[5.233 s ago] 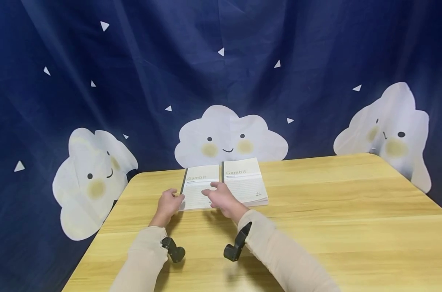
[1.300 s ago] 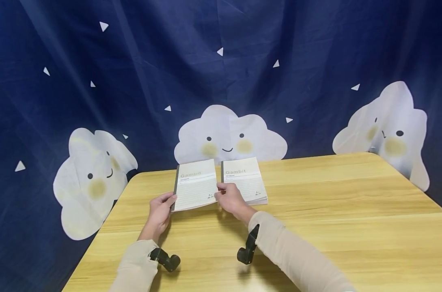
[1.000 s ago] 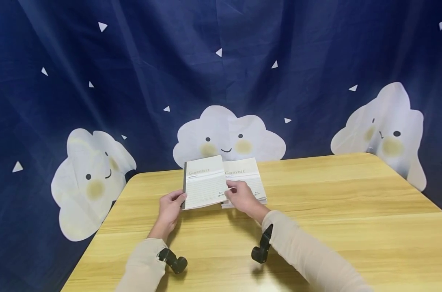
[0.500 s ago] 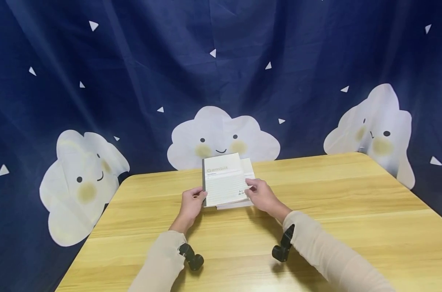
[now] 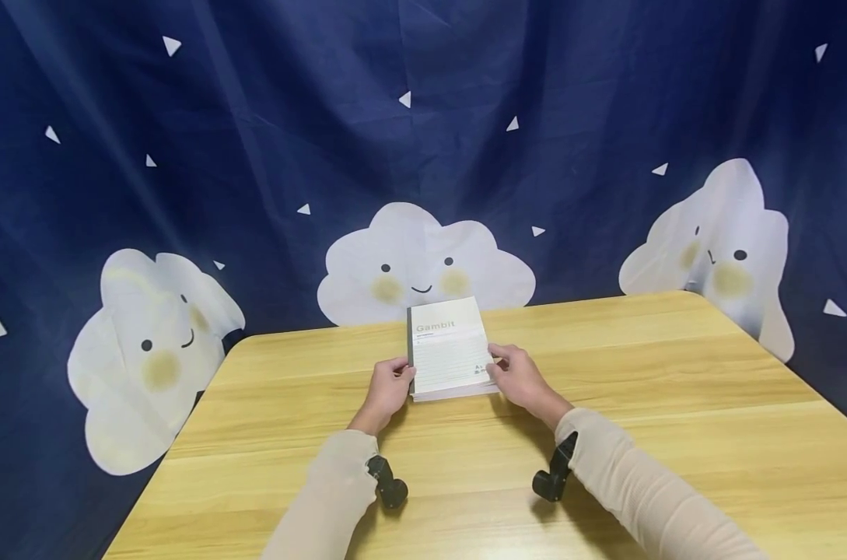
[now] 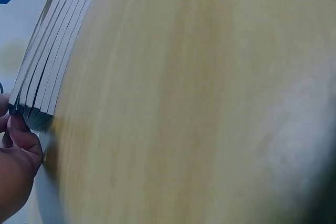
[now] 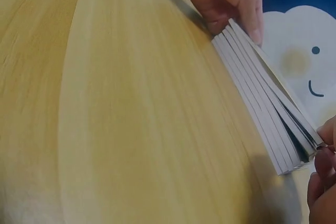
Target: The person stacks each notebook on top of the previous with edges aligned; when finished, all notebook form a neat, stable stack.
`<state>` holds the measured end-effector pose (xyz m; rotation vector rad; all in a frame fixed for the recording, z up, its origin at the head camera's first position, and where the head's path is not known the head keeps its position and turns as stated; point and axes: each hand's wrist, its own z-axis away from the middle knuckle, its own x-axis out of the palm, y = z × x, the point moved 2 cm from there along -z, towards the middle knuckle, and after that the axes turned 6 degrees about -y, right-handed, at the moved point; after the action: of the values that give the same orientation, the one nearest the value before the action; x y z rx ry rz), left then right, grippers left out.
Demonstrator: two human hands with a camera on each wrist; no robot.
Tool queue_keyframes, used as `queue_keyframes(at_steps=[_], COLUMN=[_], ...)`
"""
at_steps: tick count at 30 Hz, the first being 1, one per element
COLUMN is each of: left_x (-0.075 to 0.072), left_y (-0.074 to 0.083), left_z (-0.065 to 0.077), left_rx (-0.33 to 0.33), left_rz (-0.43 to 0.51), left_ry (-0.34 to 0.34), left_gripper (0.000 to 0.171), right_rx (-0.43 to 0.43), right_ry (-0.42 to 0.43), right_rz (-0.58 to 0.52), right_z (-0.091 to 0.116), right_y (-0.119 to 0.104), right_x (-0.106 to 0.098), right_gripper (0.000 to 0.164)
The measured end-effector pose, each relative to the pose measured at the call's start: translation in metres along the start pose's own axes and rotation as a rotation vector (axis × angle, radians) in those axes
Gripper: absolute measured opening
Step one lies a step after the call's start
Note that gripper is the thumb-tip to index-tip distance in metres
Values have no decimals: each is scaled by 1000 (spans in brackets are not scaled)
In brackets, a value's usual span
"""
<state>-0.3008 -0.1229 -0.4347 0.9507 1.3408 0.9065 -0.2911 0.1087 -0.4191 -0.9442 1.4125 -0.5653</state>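
A cream notebook (image 5: 449, 350) with a dark spine and "Gambit" printed on its cover lies on top of a stack of notebooks (image 5: 458, 394) on the table. My left hand (image 5: 386, 390) holds the top notebook by its spine side, thumb at the lower left of the cover. On the opposite side, my right hand (image 5: 524, 381) pinches its edge near the lower right corner. From the right wrist view, page edges of the stack (image 7: 252, 103) show several layers, with narrow gaps near the top by the right fingers. The left wrist view catches my left hand (image 6: 18, 169) at the spine corner.
The wooden table (image 5: 640, 435) reaches to a dark blue curtain (image 5: 577, 117) with white clouds right behind the notebooks. A black wrist camera (image 5: 388, 484) is strapped to the left wrist, another black camera (image 5: 554, 470) to the right.
Two notebook piles lay side by side earlier. Both hands have lifted the left notebook, carried it right and brought it down over the other pile, its edges now nearly lined up.
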Motion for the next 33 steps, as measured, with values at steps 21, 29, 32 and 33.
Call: queue_keyframes(at_steps=[21, 29, 32, 33], left_x=[5, 6, 6, 6], left_y=[3, 5, 4, 4], left_z=[1, 1, 0, 0], left_rx=[-14, -20, 1, 4], left_rz=[-129, -135, -150, -152], left_ry=[-25, -19, -22, -23], left_gripper=[37, 38, 37, 37], right_rx=[4, -27, -28, -23], right_ry=[94, 128, 136, 138], right_rz=[71, 113, 126, 128], right_z=[2, 4, 4, 3], right_y=[8, 9, 8, 8], right_x=[5, 5, 6, 6], right_gripper=[40, 37, 36, 36])
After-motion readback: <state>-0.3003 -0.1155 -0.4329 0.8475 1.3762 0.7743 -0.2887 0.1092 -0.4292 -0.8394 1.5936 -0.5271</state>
